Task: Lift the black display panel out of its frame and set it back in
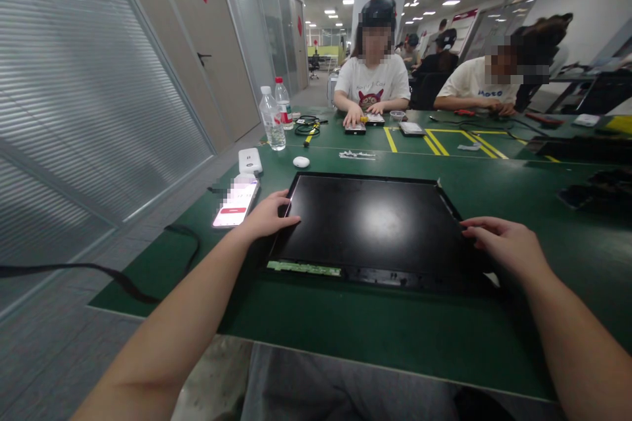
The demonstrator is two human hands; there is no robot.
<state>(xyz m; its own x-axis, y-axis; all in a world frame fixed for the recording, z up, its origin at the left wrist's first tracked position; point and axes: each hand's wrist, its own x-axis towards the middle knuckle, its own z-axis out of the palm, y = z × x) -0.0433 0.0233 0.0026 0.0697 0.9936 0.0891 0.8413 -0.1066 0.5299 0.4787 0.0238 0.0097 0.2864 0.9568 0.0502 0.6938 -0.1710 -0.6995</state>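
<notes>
A black LCD panel lies face up on the green table in front of me, its glossy face reflecting a light. A green circuit strip runs along the left part of its near edge. My left hand grips the panel's left edge, thumb over the face and fingers along the side. At the right edge, my right hand has its thumb and fingers closed on the frame; some of those fingers are hidden. Small pale tabs stick out at the panel's far right and near right corners.
Left of the panel lie a lit phone, a white device and a white earbud case. Two bottles and coiled cable stand beyond. Across the table, a person handles hard drives; another person sits right.
</notes>
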